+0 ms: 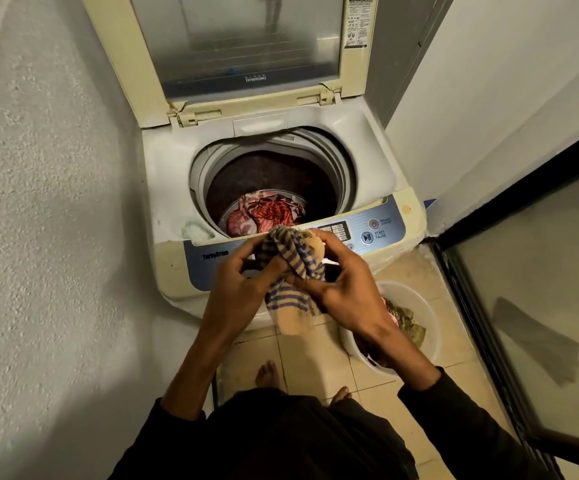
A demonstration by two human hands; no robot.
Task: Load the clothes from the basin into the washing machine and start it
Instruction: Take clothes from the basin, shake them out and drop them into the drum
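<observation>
Over the control panel [316, 237], both hands' fingers [302, 282] pinch a striped cloth [286, 268] — the basin [416, 306] half hidden.

Woven striped cloth [290, 271], yellowed glossy plastic washing machine [367, 161] with frosted glass lid [246, 43], smooth white plastic basin [416, 306], rough plastered wall [56, 202], glazed floor tiles [316, 355].

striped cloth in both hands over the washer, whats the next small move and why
Probably carry the striped cloth forward past the control panel and drop it into the drum. Both the left hand and right hand grip it just short of the opening, the lid is up, a red garment already lies inside, and the basin still holds clothes.
</observation>
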